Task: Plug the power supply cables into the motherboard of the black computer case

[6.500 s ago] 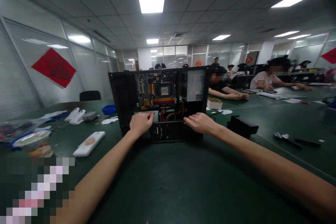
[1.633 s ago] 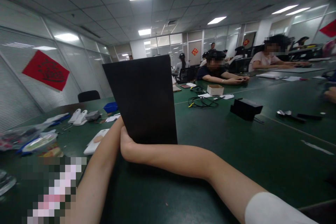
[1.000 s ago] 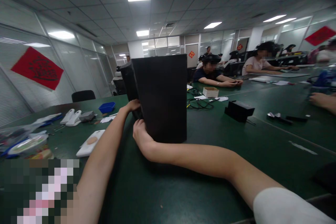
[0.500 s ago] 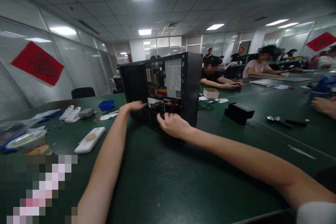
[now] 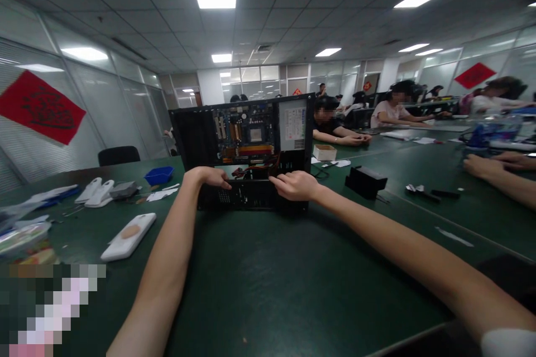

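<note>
An open black metal computer case (image 5: 251,195) stands on the dark green table (image 5: 268,268), bare side facing the wearer. Left hand (image 5: 214,177) closed on its near lower rim, thumb along the edge; right hand (image 5: 295,185) grips the same rim further right, fingers bent. Inside: dark circuit board (image 5: 243,133) with orange slots; grey boxy power supply (image 5: 293,122), pale label, upper right; thin dark-and-orange wires (image 5: 263,168) behind the rim.

On handling, my judgement — equal pressure from both hands, spread a little wider, should stop the case twisting. Weight probably sits toward the power supply, so the right hand needs the firmer hold. Fingertips best clear of the wires; sheet-metal edges may be sharp. Cannot tell whether the base sits fully flat — worth checking before loosening either grip.
</note>
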`<state>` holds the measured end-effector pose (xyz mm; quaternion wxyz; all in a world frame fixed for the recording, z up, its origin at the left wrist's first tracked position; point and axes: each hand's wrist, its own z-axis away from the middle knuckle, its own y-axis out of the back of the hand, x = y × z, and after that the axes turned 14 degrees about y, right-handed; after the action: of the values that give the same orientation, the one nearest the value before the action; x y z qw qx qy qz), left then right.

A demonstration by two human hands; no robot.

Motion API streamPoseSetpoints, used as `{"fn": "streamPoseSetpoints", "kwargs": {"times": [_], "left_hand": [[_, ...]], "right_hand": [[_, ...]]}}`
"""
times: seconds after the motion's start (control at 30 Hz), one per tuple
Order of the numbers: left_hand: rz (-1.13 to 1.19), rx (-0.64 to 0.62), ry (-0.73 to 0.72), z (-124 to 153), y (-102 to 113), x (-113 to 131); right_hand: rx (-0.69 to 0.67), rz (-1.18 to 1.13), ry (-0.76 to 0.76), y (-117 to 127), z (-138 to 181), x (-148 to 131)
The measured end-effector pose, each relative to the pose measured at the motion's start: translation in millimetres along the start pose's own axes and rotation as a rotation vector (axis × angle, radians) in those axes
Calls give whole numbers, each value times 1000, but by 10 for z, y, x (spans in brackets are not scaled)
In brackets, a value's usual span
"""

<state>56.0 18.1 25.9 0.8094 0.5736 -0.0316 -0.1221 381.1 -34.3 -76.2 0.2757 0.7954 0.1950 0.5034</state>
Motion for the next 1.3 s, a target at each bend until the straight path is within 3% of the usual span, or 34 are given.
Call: {"fn": "streamPoseSetpoints", "kwargs": {"times": [0.17, 0.37, 0.7, 0.97, 1.3], "left_hand": [[-47, -19, -62, 172, 49, 204], [-118, 18, -6, 312, 74, 387], [-17, -19, -133, 144, -19, 313], [-4, 52, -41, 455, 103, 300], [-93, 53, 23, 498, 48, 357]], "right_hand": [[41, -14, 21, 7, 136, 27], [52, -13, -113, 5, 204, -62], [17, -11, -152, -168, 218, 99], [-58, -25, -252, -275, 222, 175], [-33, -49, -486, -339, 140, 98]]}}
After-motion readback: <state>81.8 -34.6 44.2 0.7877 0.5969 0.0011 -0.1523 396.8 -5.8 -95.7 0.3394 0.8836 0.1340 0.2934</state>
